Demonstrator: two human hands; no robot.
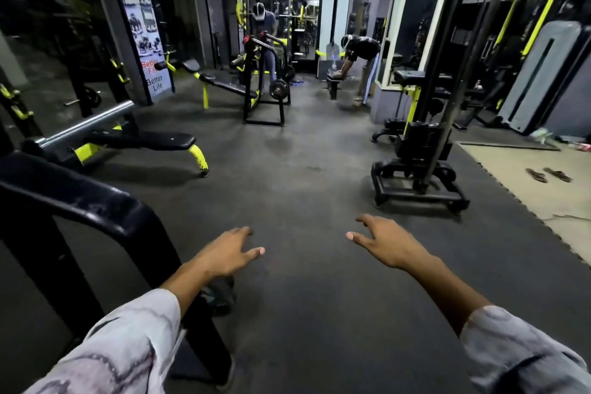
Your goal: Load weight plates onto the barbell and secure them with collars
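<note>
Barbell [83, 123] rests left, unloaded; my left hand [227, 252] and right hand [388, 243] spread, empty. I fetch plate [279, 90] from far rack first.

Gym count: 2 hands, left [228, 253] & right [385, 241]; 2 other people [267, 25] [359, 51]; 2 sandals [548, 174]; 2 benches [150, 141] [224, 85].

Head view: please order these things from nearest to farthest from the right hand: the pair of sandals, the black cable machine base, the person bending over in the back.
From the right hand:
1. Black cable machine base, just ahead, slightly to the right.
2. Pair of sandals, farther right on the tan mat.
3. Person bending over, far back across the floor.
</note>
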